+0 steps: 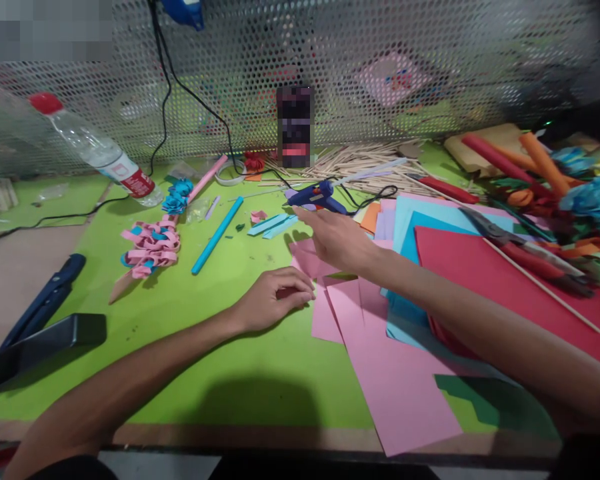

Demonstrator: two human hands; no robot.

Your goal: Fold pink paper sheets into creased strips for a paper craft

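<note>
My left hand rests on the green mat with its fingers curled and pressed onto the edge of a pink paper sheet. My right hand hovers above the pink paper with fingers stretched out, its fingertips a short way from the blue hot glue gun lying on the mat. Nothing is in the right hand. Just left of the glue gun lie light blue paper strips and a small pink paper scrap.
Stacked coloured sheets, with a red sheet on top, lie at right under scissors and a thin stick. A pink-and-blue paper decoration, blue rolled tube, water bottle, stapler, wooden sticks and perforated metal screen surround the mat.
</note>
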